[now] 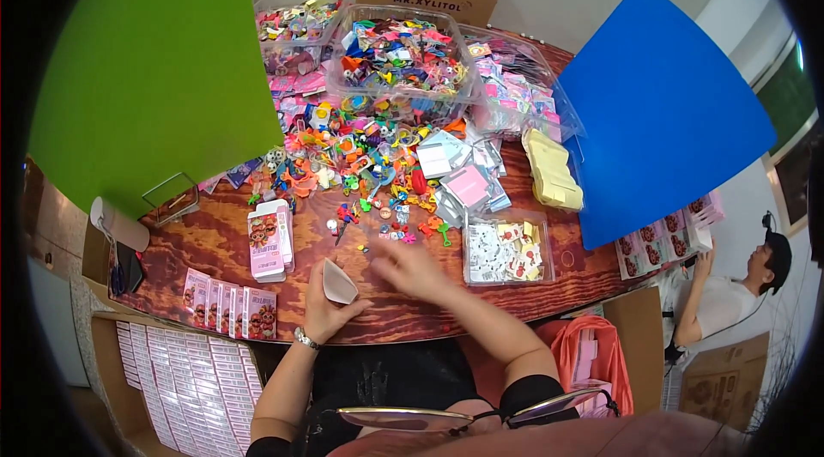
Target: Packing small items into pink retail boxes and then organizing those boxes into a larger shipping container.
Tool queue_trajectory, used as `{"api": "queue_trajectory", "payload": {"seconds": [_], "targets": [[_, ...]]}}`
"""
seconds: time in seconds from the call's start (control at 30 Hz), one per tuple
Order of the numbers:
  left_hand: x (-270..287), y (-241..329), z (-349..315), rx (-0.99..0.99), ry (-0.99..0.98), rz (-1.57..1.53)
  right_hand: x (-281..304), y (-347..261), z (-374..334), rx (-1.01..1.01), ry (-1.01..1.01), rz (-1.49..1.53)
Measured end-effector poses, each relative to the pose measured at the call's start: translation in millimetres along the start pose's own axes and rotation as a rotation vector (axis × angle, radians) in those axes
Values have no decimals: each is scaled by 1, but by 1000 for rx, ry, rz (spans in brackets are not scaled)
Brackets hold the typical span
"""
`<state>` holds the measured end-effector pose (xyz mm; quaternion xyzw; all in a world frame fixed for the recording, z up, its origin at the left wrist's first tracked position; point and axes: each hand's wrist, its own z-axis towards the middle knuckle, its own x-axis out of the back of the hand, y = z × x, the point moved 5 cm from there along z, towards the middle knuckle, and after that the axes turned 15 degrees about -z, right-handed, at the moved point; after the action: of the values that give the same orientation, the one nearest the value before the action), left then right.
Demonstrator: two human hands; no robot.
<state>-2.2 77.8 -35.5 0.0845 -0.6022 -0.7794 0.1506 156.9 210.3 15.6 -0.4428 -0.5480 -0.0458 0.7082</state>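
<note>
My left hand (323,313), with a watch on its wrist, is closed around a small pale box (341,284) whose open top faces up. To its right, my right hand (410,268) is over the table, its fingers smeared by motion; whether they hold anything does not show. Just beyond the hands lie small loose plastic toys (348,215) in many colours. On the left are a few flat pink-and-white cartons (269,242) and a row of several printed pink boxes (230,302). A clear tray (508,277) of small white and yellow pieces sits right of my right hand.
Clear bins (403,96) of mixed trinkets stand at the back. Flat packets (468,182) and a yellow tray (554,169) lie mid-right. Green (163,54) and blue (665,114) panels flank the table. A carton (184,380) of packed boxes is lower left; another person (730,294) is at right.
</note>
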Motion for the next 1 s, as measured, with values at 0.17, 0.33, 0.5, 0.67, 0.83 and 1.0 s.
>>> {"api": "queue_trajectory", "payload": {"seconds": [0.17,0.33,0.5,0.67,0.83,1.0], "targets": [[-2,3,7,-5,72,89,90,84,44,-94,330,-145],[-11,-6,15,-10,54,68,127,147,64,-405,95,-931],[-8,-7,15,-77,87,144,143,181,64,-665,-192,-1006],[0,-23,6,95,183,106,130,182,64,-656,-136,-930],[0,-8,10,11,153,255,137,216,43,-620,49,-720],[-3,-4,9,-40,78,211,138,249,40,-572,128,-429]]}}
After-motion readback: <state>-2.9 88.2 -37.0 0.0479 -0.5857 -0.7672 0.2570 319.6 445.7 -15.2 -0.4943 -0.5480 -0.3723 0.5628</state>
